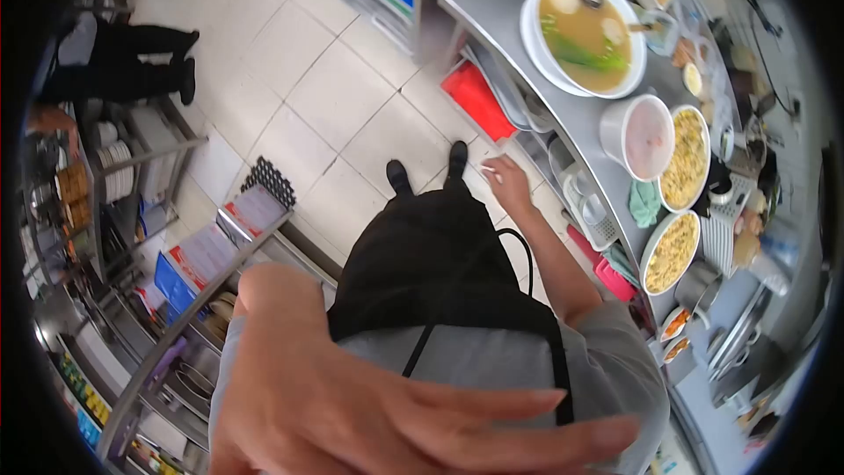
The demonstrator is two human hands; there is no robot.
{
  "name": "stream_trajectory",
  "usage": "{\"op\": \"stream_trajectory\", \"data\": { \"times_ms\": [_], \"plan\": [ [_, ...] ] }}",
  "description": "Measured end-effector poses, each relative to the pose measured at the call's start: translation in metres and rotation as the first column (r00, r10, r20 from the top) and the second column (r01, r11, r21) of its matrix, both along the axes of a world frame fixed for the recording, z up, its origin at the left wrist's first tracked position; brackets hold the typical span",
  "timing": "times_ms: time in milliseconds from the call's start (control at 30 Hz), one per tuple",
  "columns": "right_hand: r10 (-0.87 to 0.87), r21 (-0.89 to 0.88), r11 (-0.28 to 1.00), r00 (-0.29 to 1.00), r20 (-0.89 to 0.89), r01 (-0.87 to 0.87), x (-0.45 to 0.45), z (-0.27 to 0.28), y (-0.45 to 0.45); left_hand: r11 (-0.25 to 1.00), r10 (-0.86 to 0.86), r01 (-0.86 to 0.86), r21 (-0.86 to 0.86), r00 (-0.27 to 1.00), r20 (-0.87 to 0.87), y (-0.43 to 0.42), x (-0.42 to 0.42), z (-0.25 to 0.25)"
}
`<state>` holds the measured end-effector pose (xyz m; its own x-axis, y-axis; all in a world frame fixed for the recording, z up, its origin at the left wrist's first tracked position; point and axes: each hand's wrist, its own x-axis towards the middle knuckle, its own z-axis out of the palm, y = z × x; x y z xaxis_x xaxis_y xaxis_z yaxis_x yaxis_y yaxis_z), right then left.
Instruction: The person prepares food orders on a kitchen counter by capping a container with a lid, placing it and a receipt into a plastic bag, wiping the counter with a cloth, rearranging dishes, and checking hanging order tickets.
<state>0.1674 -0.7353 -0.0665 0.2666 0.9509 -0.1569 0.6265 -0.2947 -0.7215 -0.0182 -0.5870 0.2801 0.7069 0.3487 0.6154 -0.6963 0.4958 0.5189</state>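
My left hand (352, 396) is large and close to the camera, its fingers stretched out to the right across my grey shirt. It holds nothing that I can see. Lower down at my side hangs my right hand (508, 186), fingers loosely apart, beside the steel counter (567, 114). A small whitish spot shows at its fingertips, too blurred to name. Nearest it under the counter are a red container (477, 101) and a white perforated basket (601, 227). My black apron (431, 264) covers my front.
On the counter stand a big white bowl of soup (585, 35), a white tub (637, 136), two dishes of yellow food (684, 158) and a green cloth (644, 203). Metal shelving (145, 163) and a rail (193, 317) run along the left. Another person (123, 57) stands at upper left.
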Motion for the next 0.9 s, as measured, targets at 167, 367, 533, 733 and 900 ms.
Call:
{"op": "stream_trajectory", "data": {
  "times_ms": [167, 367, 533, 733, 900],
  "plan": [
    [0.400, -0.393, 0.872, 0.889, 0.225, -0.293, 0.011, -0.193, 0.046, 0.990, 0.062, -0.054, 0.128, 0.996, -0.061, 0.038, -0.015, -0.071],
    [-0.117, -0.493, 0.807, 0.906, 0.407, 0.326, 0.060, -0.317, 0.123, 0.949, 0.273, -0.304, -0.084, 0.925, -0.266, 0.038, -0.066, -0.173],
    [-0.023, -0.518, 0.778, 0.841, 0.541, 0.355, 0.085, -0.376, 0.152, 0.815, 0.382, -0.529, -0.237, 0.797, -0.468, 0.023, -0.093, -0.266],
    [-0.469, -0.119, 0.866, 0.871, 0.143, 0.486, 0.111, -0.415, 0.124, 0.773, 0.306, -0.571, -0.277, 0.718, -0.625, 0.014, -0.089, -0.306],
    [-0.277, -0.189, 0.915, 0.894, 0.352, 0.358, 0.112, -0.402, 0.103, 0.789, 0.239, -0.544, -0.286, 0.700, -0.673, 0.012, -0.074, -0.325]
  ]
}}
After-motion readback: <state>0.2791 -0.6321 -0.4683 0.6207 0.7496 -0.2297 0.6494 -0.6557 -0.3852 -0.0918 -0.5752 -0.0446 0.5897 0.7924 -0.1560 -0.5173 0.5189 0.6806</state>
